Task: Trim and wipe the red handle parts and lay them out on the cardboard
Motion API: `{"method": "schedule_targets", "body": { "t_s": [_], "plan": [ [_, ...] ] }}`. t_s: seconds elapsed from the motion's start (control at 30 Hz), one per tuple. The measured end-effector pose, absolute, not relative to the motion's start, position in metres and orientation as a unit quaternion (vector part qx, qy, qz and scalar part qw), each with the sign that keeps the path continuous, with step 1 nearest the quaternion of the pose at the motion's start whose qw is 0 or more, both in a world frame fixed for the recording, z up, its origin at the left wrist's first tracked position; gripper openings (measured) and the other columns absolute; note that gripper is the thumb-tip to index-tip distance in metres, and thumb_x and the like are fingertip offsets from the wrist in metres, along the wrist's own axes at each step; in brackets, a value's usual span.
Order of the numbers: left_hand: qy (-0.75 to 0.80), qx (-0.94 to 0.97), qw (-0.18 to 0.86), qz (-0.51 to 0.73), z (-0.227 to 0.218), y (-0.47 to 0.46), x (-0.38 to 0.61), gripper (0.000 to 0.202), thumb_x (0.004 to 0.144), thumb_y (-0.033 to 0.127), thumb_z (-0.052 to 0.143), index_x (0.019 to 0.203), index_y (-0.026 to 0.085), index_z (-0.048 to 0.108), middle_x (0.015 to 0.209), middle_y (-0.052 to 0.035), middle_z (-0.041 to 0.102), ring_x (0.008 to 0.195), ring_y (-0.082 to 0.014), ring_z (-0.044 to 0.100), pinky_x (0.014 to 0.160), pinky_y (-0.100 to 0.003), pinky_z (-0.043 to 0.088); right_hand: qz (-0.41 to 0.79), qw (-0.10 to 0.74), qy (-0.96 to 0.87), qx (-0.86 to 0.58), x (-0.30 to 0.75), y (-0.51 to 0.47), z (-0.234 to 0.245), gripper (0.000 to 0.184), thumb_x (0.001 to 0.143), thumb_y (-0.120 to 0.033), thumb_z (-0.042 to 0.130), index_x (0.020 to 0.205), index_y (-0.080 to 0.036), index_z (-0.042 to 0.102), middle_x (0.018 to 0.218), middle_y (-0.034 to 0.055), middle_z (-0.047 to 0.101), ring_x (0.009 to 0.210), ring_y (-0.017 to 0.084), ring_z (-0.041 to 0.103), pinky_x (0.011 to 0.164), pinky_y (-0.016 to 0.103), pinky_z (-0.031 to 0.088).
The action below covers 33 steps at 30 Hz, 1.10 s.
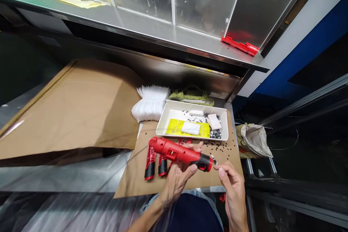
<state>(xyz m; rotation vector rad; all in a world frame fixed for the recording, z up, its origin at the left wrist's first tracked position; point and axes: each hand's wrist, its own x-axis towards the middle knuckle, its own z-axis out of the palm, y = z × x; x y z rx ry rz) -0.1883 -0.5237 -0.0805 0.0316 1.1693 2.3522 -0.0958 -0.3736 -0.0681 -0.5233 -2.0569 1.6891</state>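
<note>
A red and black plastic tool housing lies across my left hand, thumb on the near side and fingertips showing behind it. Its black end points toward my right hand, whose thumb and index finger are pinched together just off that end. At the index fingertip shows a small black-and-silver piece, too small to name exactly. On the cardboard sheet below, more red and black housings lie side by side, partly hidden by the held one.
Behind my hands stands a white tray with yellow labels, white pads and small black pieces; more black bits are scattered before it. White foam sheets, a green pouch and a large cardboard box are nearby. A red housing lies on the metal shelf.
</note>
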Motion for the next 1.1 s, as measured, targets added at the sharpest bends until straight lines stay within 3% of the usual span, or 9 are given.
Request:
{"method": "schedule_targets", "body": {
  "t_s": [0.13,0.2,0.4,0.7,0.83,1.1],
  "plan": [
    [0.514,0.060,0.232,0.824,-0.087,-0.527,-0.185,0.057,0.073,0.032,0.084,0.126,0.032,0.061,0.116,-0.0033,0.073,0.119,-0.0313,0.065,0.108,-0.046,0.048,0.662,0.198,-0.698,-0.188,-0.098,-0.389,-0.051,0.025,0.083,-0.044,0.072,0.085,-0.020,0.078,0.070,-0.0026,0.050,0.058,0.009,0.043,0.049,0.019,0.039],
    [0.540,0.079,0.230,0.806,-0.087,-0.527,-0.184,0.051,0.075,0.034,0.081,0.122,0.032,0.064,0.115,-0.0030,0.072,0.117,-0.0312,0.066,0.106,-0.045,0.050,0.693,0.170,-0.670,-0.205,-0.100,-0.393,-0.052,0.027,0.079,-0.046,0.076,0.088,-0.020,0.079,0.072,-0.0021,0.050,0.061,0.010,0.043,0.050,0.020,0.040],
    [0.560,0.102,0.253,0.782,-0.079,-0.524,-0.179,0.034,0.072,0.040,0.081,0.103,0.032,0.070,0.109,-0.0029,0.074,0.115,-0.0328,0.066,0.102,-0.043,0.053,0.773,0.101,-0.595,-0.193,-0.104,-0.397,-0.053,0.029,0.077,-0.043,0.079,0.096,-0.021,0.080,0.084,0.0019,0.063,0.082,0.015,0.056,0.082,0.028,0.050],
    [0.581,0.153,0.256,0.757,-0.081,-0.523,-0.179,0.049,0.080,0.049,0.074,0.124,0.032,0.065,0.108,-0.0037,0.074,0.116,-0.0303,0.065,0.109,-0.045,0.049,0.817,0.108,-0.528,-0.207,-0.105,-0.399,-0.052,0.027,0.072,-0.042,0.084,0.089,-0.022,0.082,0.085,0.0032,0.073,0.087,0.017,0.064,0.087,0.028,0.049],
    [0.599,0.170,0.249,0.742,-0.078,-0.523,-0.179,0.042,0.081,0.049,0.072,0.120,0.035,0.066,0.106,-0.0021,0.075,0.114,-0.0292,0.067,0.109,-0.042,0.049,0.820,0.121,-0.519,-0.209,-0.107,-0.400,-0.055,0.026,0.071,-0.042,0.083,0.086,-0.021,0.082,0.082,0.0026,0.072,0.088,0.018,0.063,0.088,0.028,0.048],
    [0.619,0.170,0.248,0.726,-0.072,-0.518,-0.179,0.034,0.079,0.045,0.070,0.109,0.030,0.068,0.102,-0.0022,0.075,0.112,-0.0294,0.068,0.106,-0.040,0.053,0.807,0.138,-0.534,-0.210,-0.107,-0.395,-0.066,0.031,0.070,-0.046,0.083,0.081,-0.018,0.079,0.077,0.0022,0.069,0.072,0.015,0.057,0.073,0.027,0.047]
  ]
}}
